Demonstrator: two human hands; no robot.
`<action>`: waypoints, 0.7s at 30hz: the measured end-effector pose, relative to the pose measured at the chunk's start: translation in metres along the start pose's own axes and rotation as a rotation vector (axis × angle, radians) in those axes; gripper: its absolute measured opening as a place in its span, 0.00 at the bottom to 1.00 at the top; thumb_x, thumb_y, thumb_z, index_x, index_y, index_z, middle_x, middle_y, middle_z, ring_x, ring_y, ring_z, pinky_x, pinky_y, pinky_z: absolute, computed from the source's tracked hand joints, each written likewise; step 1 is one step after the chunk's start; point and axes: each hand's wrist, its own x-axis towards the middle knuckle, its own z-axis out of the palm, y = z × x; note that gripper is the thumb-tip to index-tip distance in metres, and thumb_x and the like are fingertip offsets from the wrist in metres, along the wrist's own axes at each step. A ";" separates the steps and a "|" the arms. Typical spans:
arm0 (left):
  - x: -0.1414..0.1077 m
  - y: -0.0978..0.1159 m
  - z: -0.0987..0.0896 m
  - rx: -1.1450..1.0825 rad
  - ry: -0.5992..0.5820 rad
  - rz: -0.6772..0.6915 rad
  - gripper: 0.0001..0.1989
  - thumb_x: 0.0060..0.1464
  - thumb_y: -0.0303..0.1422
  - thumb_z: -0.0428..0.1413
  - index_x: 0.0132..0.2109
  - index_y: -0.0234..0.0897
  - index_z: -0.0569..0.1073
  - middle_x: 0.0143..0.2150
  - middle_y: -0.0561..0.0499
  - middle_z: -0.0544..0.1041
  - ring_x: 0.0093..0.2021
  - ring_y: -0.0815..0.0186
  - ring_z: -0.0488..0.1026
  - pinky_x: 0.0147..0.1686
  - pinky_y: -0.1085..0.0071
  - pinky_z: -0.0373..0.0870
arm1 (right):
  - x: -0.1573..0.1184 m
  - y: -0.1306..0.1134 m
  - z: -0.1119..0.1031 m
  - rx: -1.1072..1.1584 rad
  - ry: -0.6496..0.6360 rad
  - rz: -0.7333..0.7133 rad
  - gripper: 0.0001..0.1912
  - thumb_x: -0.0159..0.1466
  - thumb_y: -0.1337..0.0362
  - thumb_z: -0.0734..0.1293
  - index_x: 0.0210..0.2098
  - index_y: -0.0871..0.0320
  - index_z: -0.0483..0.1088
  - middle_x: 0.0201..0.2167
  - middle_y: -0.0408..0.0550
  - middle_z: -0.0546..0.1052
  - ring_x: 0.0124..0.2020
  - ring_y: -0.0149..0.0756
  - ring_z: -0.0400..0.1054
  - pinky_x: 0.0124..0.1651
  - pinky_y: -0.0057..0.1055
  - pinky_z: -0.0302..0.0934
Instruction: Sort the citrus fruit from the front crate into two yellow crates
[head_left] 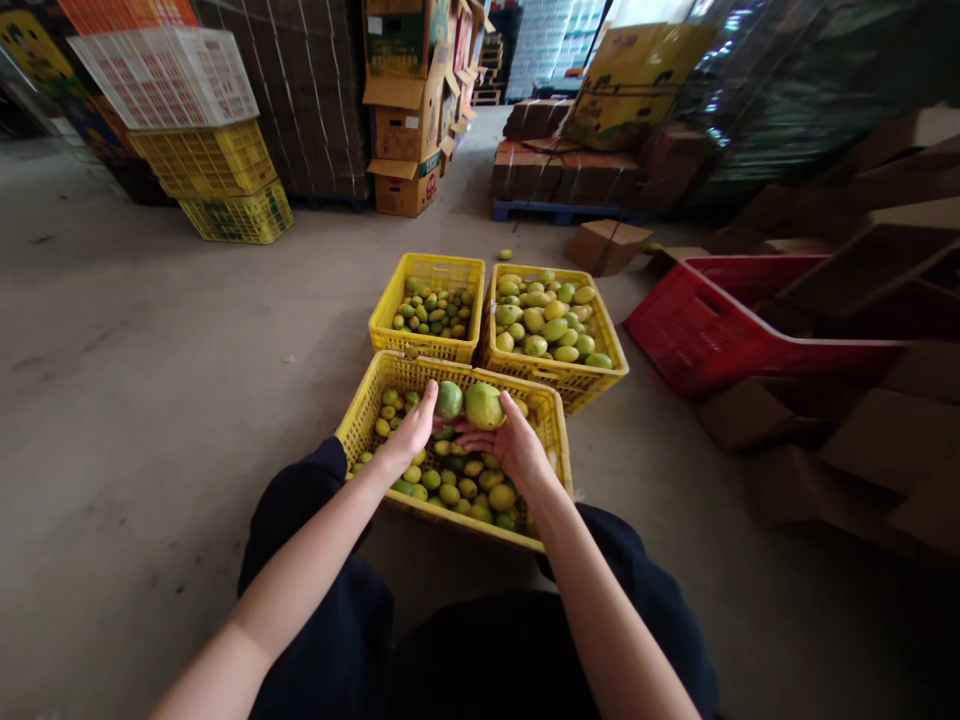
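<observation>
My left hand (415, 433) is closed on a round dark-green lemon (448, 400), thumb along its left side. Beside it, a larger yellow-green lemon (484, 406) rests in my right hand (516, 445), on the fingers with the thumb at its right. Both hands are raised over the near yellow crate (556, 430), which holds many loose green and yellow lemons (450, 493). Behind it on the left, a yellow crate (386, 305) contains smaller green fruit (433, 312). The crate (613, 345) to its right is filled with larger yellow-green fruit (553, 330).
A single fruit (505, 254) lies on the concrete floor behind the crates. To the right stand a red crate (675, 320) and cardboard boxes (862, 440). Stacked crates (217, 160) are at back left, and a loaded blue pallet (562, 210) stands farther back. My knees flank the near crate.
</observation>
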 end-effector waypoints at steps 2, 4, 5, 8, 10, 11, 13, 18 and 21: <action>0.000 0.000 -0.001 0.057 0.005 -0.003 0.26 0.60 0.51 0.48 0.47 0.34 0.77 0.48 0.41 0.79 0.63 0.55 0.64 0.62 0.61 0.59 | 0.000 -0.001 0.001 -0.006 0.010 -0.001 0.28 0.58 0.39 0.61 0.30 0.60 0.74 0.24 0.52 0.77 0.24 0.41 0.73 0.31 0.37 0.69; 0.000 0.000 -0.001 0.117 -0.027 -0.002 0.27 0.60 0.52 0.46 0.43 0.34 0.78 0.45 0.41 0.80 0.59 0.54 0.68 0.60 0.61 0.62 | -0.002 -0.003 0.002 -0.015 0.035 0.004 0.28 0.58 0.39 0.61 0.31 0.60 0.73 0.24 0.52 0.78 0.24 0.41 0.73 0.31 0.37 0.69; -0.001 0.001 -0.001 0.138 -0.040 0.017 0.27 0.60 0.52 0.46 0.41 0.34 0.77 0.44 0.42 0.80 0.57 0.55 0.70 0.58 0.61 0.63 | -0.004 -0.005 0.003 -0.020 0.054 -0.004 0.27 0.57 0.40 0.63 0.33 0.60 0.73 0.26 0.52 0.78 0.24 0.40 0.74 0.31 0.37 0.69; -0.002 0.004 0.001 0.160 -0.016 0.160 0.20 0.55 0.49 0.55 0.42 0.36 0.73 0.46 0.44 0.78 0.51 0.58 0.74 0.54 0.62 0.67 | -0.009 -0.008 0.005 -0.077 0.163 -0.134 0.24 0.51 0.48 0.73 0.40 0.56 0.69 0.31 0.47 0.79 0.28 0.39 0.75 0.34 0.36 0.71; -0.003 0.008 0.002 0.160 0.031 0.273 0.20 0.48 0.43 0.63 0.43 0.37 0.70 0.46 0.45 0.77 0.48 0.60 0.74 0.51 0.63 0.69 | -0.011 -0.008 0.005 -0.170 0.246 -0.291 0.30 0.44 0.55 0.78 0.43 0.53 0.66 0.35 0.44 0.78 0.33 0.39 0.75 0.38 0.35 0.71; -0.004 0.010 0.002 0.165 0.050 0.309 0.22 0.44 0.41 0.66 0.43 0.37 0.68 0.45 0.46 0.77 0.46 0.60 0.74 0.49 0.63 0.70 | -0.011 -0.008 0.005 -0.220 0.273 -0.367 0.32 0.42 0.58 0.79 0.43 0.53 0.66 0.38 0.44 0.78 0.35 0.39 0.75 0.40 0.35 0.71; -0.005 0.014 0.003 0.176 0.069 0.337 0.24 0.40 0.37 0.68 0.42 0.37 0.67 0.44 0.46 0.75 0.44 0.62 0.74 0.46 0.64 0.71 | -0.011 -0.006 0.004 -0.293 0.286 -0.490 0.33 0.42 0.60 0.79 0.44 0.51 0.64 0.43 0.45 0.75 0.40 0.39 0.74 0.42 0.35 0.70; -0.007 0.017 0.005 0.163 0.048 0.344 0.26 0.37 0.34 0.69 0.42 0.38 0.66 0.44 0.47 0.73 0.44 0.63 0.72 0.45 0.63 0.70 | -0.007 -0.001 0.002 -0.367 0.246 -0.661 0.30 0.46 0.62 0.77 0.45 0.50 0.62 0.47 0.46 0.71 0.45 0.40 0.71 0.45 0.36 0.69; -0.007 0.014 0.005 0.136 0.032 0.354 0.25 0.38 0.35 0.69 0.43 0.38 0.66 0.44 0.48 0.73 0.45 0.63 0.72 0.46 0.63 0.70 | -0.004 0.003 0.001 -0.400 0.220 -0.725 0.28 0.47 0.64 0.76 0.44 0.49 0.62 0.47 0.45 0.70 0.47 0.39 0.70 0.47 0.36 0.68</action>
